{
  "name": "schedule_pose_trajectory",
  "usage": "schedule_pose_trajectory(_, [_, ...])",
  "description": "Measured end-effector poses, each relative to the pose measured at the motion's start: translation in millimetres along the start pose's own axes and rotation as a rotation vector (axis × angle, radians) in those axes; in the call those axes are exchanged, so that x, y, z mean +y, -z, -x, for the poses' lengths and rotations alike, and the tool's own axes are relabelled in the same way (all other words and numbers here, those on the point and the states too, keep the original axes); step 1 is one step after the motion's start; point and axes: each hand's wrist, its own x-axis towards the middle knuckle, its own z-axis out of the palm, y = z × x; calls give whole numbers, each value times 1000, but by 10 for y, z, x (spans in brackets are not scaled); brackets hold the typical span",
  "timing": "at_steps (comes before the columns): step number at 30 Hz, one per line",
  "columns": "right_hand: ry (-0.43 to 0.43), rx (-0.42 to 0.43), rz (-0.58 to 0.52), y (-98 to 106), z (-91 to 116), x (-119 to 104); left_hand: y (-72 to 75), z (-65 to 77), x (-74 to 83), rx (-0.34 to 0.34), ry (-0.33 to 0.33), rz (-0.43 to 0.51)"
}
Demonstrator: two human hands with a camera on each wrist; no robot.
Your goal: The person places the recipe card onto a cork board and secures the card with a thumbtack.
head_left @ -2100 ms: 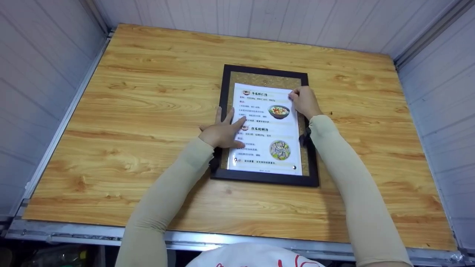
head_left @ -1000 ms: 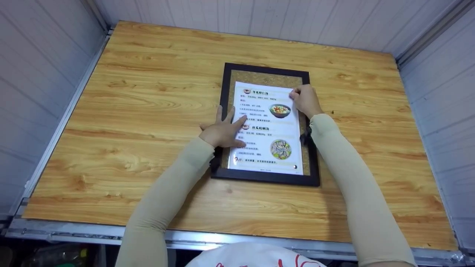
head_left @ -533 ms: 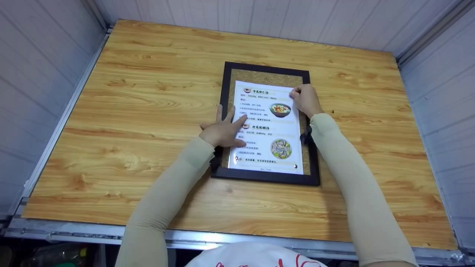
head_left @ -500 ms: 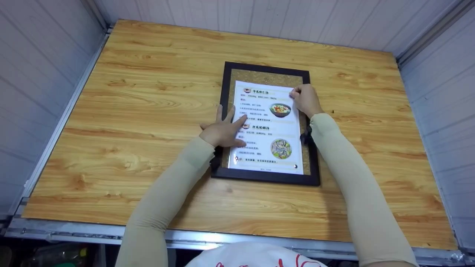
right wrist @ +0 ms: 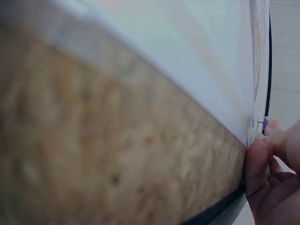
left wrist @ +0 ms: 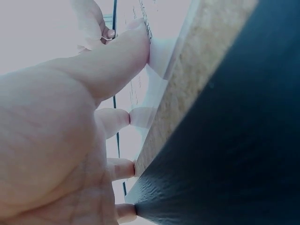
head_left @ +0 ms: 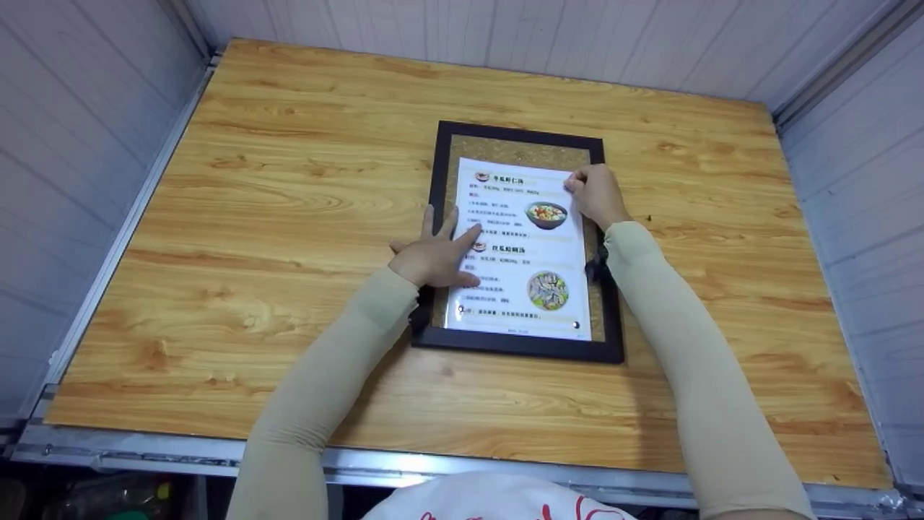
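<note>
A dark-framed cork board (head_left: 520, 148) lies flat with a laminated recipe sheet (head_left: 505, 289) on it. My left hand (head_left: 432, 258) rests spread over the board's left side, thumb and some fingertips on the sheet and others at the frame; in the left wrist view its fingers (left wrist: 119, 123) are straight. At the sheet's top right corner, my right hand (head_left: 598, 193) pinches a push pin, whose purple head (right wrist: 265, 123) shows between thumb and finger in the right wrist view. Its thin needle points toward the sheet. Two small round pins sit in the bottom corners, left pin (head_left: 461, 309) and right pin (head_left: 576, 325).
The board is on a wood-grain table (head_left: 289, 180) edged at the front by a metal rail (head_left: 404, 468). Pale panel walls (head_left: 505, 36) close in the back and both sides. Dim items, including a bottle (head_left: 108, 500), show below the front left edge.
</note>
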Motion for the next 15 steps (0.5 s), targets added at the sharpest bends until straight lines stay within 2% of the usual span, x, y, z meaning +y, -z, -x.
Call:
schedule_pose_trajectory(10, [29, -5, 36, 3, 7, 0, 1, 7, 6, 9, 2, 4])
schedule_pose_trajectory(15, [62, 19, 57, -4, 15, 1, -3, -6, 1, 4, -6, -13])
